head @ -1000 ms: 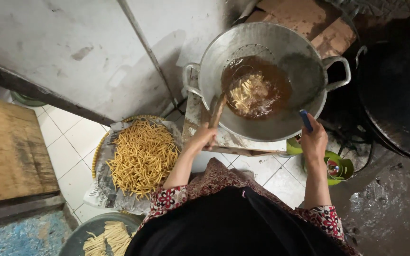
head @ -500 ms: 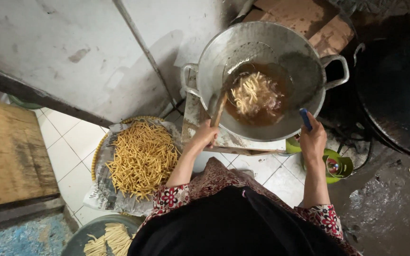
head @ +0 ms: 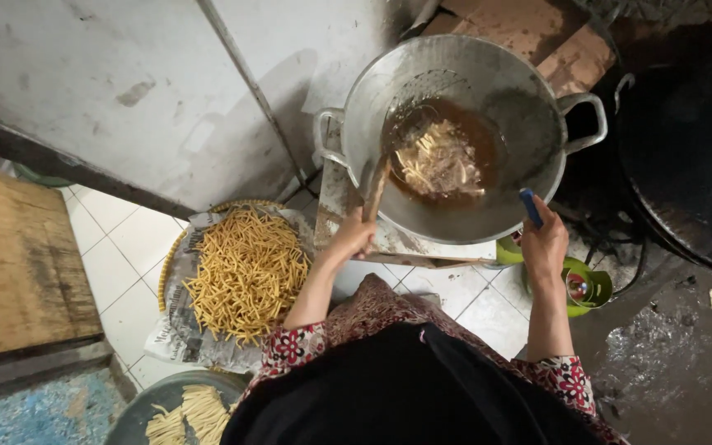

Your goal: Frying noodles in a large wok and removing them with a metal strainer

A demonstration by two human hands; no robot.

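Dough sticks [head: 438, 161] sit pale in brown oil in the wok [head: 529, 107], unfinished; a fried golden heap [head: 245, 272] lies on the paper-lined tray's middle. Left hand [head: 354, 237] grips the wooden skimmer handle [head: 375, 189], right hand [head: 544, 243] closed on a blue handle [head: 530, 206]

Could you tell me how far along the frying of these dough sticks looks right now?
Done: a heap of golden fried sticks lies on paper in a tray. In hand: pale sticks sit in the oil of the wok; the left hand holds a wooden-handled skimmer in it, and the right hand holds a blue-handled tool. Left: raw sticks wait in a basin.
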